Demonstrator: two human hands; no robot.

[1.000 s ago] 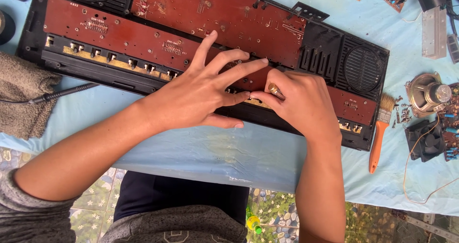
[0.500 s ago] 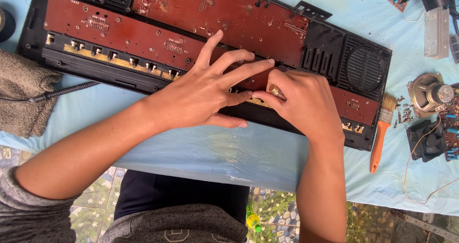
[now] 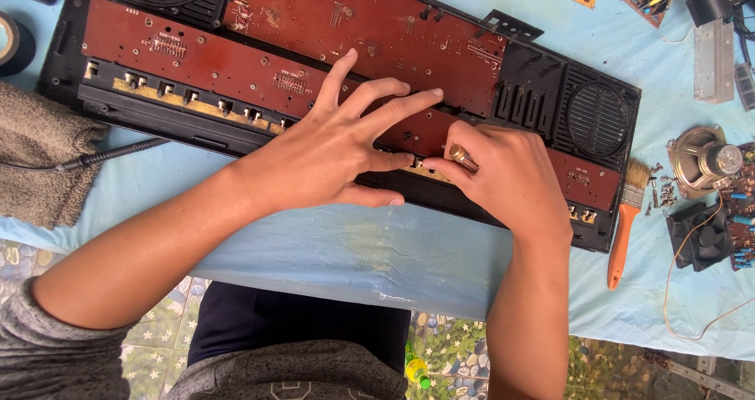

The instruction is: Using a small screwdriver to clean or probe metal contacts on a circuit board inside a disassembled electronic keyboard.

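Note:
A long black electronic housing [image 3: 598,125] lies open on the table, with dark red circuit boards [image 3: 236,70] and a round speaker grille at each end. My left hand [image 3: 330,152] rests flat on the lower board, fingers spread toward the right. Just beside it, my right hand [image 3: 503,180] pinches a small brass-coloured cylindrical tool [image 3: 462,158] with its tip down at the board's front edge, beside the row of metal contacts.
A paintbrush with an orange handle [image 3: 623,227] lies right of the housing. Farther right sit a loose speaker [image 3: 704,164], a small black fan [image 3: 700,235] and circuit boards. A grey cloth [image 3: 39,164] and black cable [image 3: 110,154] lie at left. Light blue sheet [image 3: 314,243] covers the table.
None beyond a slight shift of the view; both hands stay in the same place on the board.

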